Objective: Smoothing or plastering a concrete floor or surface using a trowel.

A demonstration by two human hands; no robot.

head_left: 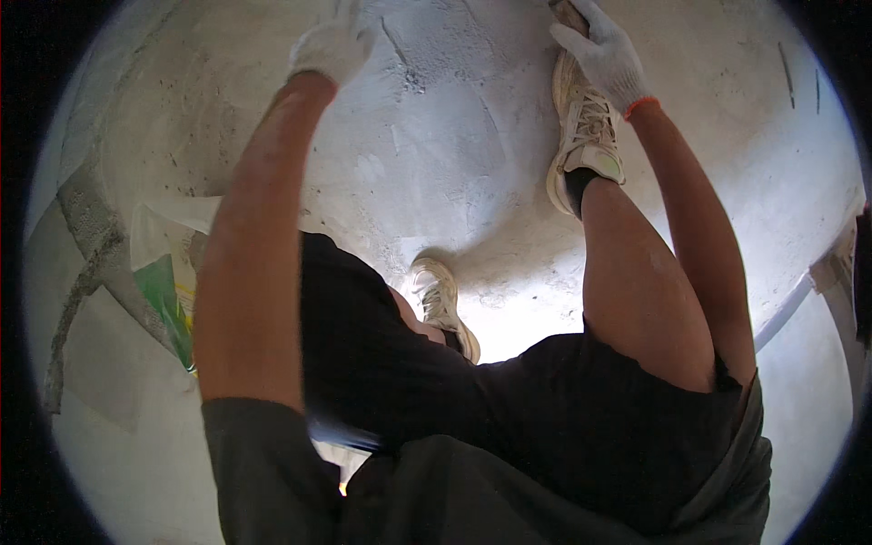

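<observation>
My left hand, in a white knit glove, is at the top edge over the grey plastered floor. It is slightly blurred; the thumb stands apart, the fingers stretch toward the edge, and I see nothing held. In a white glove with an orange cuff, my right hand is closed round a brown, worn handle that looks wooden. The rest of that tool is cut off by the picture's edge. Just below this hand is my front shoe, off-white and laced.
My other shoe stands further back on the floor. At the left lies a clear and green plastic bag, partly behind my left arm, beside a rough grey strip. A pale edge and dark object show at the far right.
</observation>
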